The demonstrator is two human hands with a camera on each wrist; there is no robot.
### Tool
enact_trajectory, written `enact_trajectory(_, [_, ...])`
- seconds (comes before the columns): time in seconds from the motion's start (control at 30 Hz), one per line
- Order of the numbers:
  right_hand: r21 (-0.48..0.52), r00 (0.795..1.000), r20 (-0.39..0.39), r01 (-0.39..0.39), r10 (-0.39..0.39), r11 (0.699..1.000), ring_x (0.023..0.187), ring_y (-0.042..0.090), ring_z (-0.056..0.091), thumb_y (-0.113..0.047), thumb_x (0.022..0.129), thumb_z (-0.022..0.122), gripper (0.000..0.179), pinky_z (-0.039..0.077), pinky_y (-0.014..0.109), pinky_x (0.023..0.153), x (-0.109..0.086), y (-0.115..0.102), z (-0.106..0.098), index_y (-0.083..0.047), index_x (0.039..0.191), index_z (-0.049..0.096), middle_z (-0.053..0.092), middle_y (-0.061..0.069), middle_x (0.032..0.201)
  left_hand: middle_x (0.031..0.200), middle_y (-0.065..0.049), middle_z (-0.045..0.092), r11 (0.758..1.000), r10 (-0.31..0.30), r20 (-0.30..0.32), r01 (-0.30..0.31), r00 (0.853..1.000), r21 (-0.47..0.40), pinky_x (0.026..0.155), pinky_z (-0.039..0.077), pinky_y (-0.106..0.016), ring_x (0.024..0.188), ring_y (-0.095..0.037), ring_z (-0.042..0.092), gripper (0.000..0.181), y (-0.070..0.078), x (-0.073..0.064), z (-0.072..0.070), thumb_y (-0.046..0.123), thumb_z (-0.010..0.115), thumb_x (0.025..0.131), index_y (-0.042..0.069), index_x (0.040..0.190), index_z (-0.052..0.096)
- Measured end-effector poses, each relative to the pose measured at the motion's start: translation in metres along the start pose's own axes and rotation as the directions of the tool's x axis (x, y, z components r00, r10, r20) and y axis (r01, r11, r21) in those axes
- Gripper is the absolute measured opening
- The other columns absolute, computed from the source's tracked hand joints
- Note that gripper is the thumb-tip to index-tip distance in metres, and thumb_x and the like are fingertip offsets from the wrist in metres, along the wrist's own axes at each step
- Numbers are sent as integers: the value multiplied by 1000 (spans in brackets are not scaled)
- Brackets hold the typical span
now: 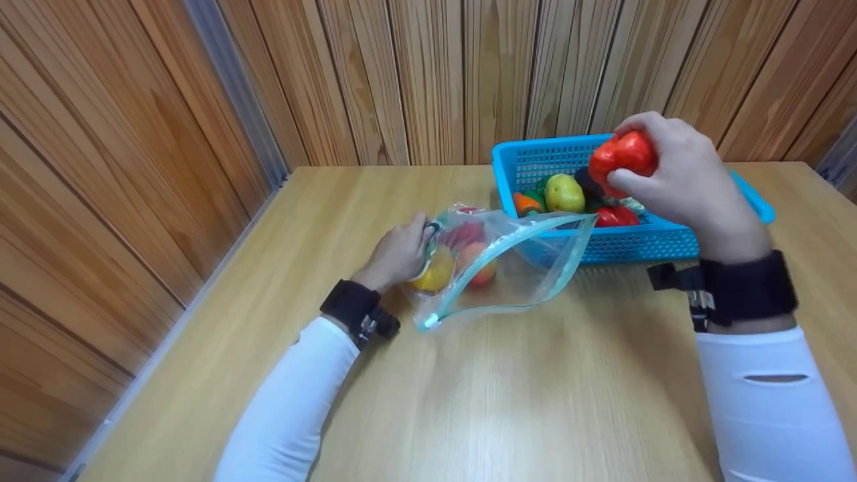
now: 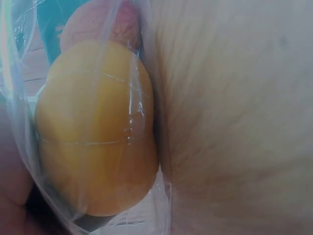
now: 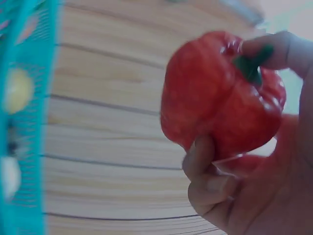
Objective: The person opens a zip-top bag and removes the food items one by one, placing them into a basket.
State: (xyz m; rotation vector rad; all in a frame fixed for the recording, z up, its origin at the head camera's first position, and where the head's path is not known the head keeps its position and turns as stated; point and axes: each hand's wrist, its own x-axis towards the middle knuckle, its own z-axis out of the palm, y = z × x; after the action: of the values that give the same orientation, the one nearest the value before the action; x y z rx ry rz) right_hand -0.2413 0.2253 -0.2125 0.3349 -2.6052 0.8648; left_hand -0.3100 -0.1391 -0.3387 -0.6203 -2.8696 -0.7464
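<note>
My right hand (image 1: 689,167) grips a red bell pepper (image 1: 624,161) above the blue basket. In the right wrist view the pepper (image 3: 215,93) shows its green stem, with the thumb beside the stem and curled fingers on the other side. On the table my left hand (image 1: 400,251) holds the left side of a clear zip bag (image 1: 515,268), whose green-edged mouth gapes towards the right. Inside lie a smooth yellow lobed piece (image 2: 98,132), a peach-coloured round fruit (image 1: 479,264) and something dark red (image 1: 465,234). The left fingertips are partly hidden.
A blue plastic basket (image 1: 643,251) stands at the back of the table, just behind the bag's mouth. It holds a yellow-green pear-like fruit (image 1: 564,194), an orange piece (image 1: 527,203), another red piece (image 1: 616,215) and a dark one. A wood-plank wall (image 1: 428,80) rises behind the table.
</note>
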Motion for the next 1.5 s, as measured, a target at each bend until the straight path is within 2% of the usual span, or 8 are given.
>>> enact_trajectory(0.33, [-75, 982, 94, -155, 162, 985, 136, 57, 29, -26, 98, 61, 60, 41, 73, 96, 26, 46, 49, -21, 153, 38, 11, 24, 162, 74, -3, 45, 998, 62, -34, -61, 998, 23, 63, 42, -27, 68, -20, 54, 22, 3, 1, -2, 26, 37, 109, 7, 114, 48])
enact_trajectory(0.7, [-206, 957, 251, -95, 146, 974, 128, 54, 33, -27, 98, 61, 61, 39, 72, 97, 19, 39, 53, -11, 153, 39, 29, 33, 151, 73, -2, 45, 996, 83, -35, -83, 996, 22, 61, 39, -27, 66, -20, 51, 23, 4, 1, -1, 24, 35, 109, 6, 115, 48])
enact_trajectory(0.87, [-207, 978, 185, -56, 95, 977, 133, 50, 36, -34, 99, 57, 57, 38, 71, 100, 14, 15, 38, -9, 149, 45, 38, 30, 150, 75, -2, 47, 998, 67, -26, -67, 997, 13, 63, 40, -27, 69, -20, 52, 25, 3, 1, -1, 26, 34, 109, 7, 116, 48])
enact_trajectory(1.03, [-154, 996, -75, 41, -53, 987, 124, 42, 54, -29, 99, 57, 43, 48, 62, 95, -1, -22, 23, -7, 136, 59, 58, 23, 137, 80, -4, 51, 999, 43, -20, -42, 999, 3, 65, 42, -27, 73, -20, 54, 26, 3, 1, -1, 28, 33, 109, 8, 116, 49])
enact_trajectory(1.13, [-103, 927, -308, 189, -212, 977, 101, 32, 68, -22, 97, 59, 30, 54, 33, 86, -13, -42, 19, -4, 118, 70, 72, 17, 113, 82, -4, 51, 999, 30, -15, -30, 999, -11, 65, 43, -27, 74, -20, 54, 26, 3, 0, 0, 28, 33, 109, 9, 115, 49])
enact_trajectory(1.23, [-39, 784, -505, 397, -361, 917, 77, 19, 68, -15, 93, 58, 23, 44, 13, 74, -22, -58, 18, 1, 98, 75, 75, 14, 88, 81, -4, 51, 999, 32, -21, -32, 999, -6, 65, 44, -29, 73, -20, 54, 25, 2, 0, 0, 28, 34, 109, 9, 114, 49])
enact_trajectory(1.37, [50, 588, -591, 710, -552, 703, 57, 12, 57, -4, 82, 50, 23, 40, 9, 63, -32, -74, 19, 2, 74, 71, 67, 10, 64, 79, -5, 50, 997, 61, -48, -59, 997, 48, 67, 45, -33, 71, -22, 53, 24, 1, 0, 1, 25, 36, 109, 6, 114, 50])
enact_trajectory(1.5, [188, 499, -414, 865, -761, 465, 53, 10, 50, 3, 71, 44, 24, 37, 14, 54, -40, -81, 20, -4, 68, 68, 62, 3, 62, 78, -5, 50, 996, 62, -50, -59, 997, 62, 68, 45, -34, 72, -23, 53, 24, 0, 0, 1, 25, 37, 108, 5, 114, 50])
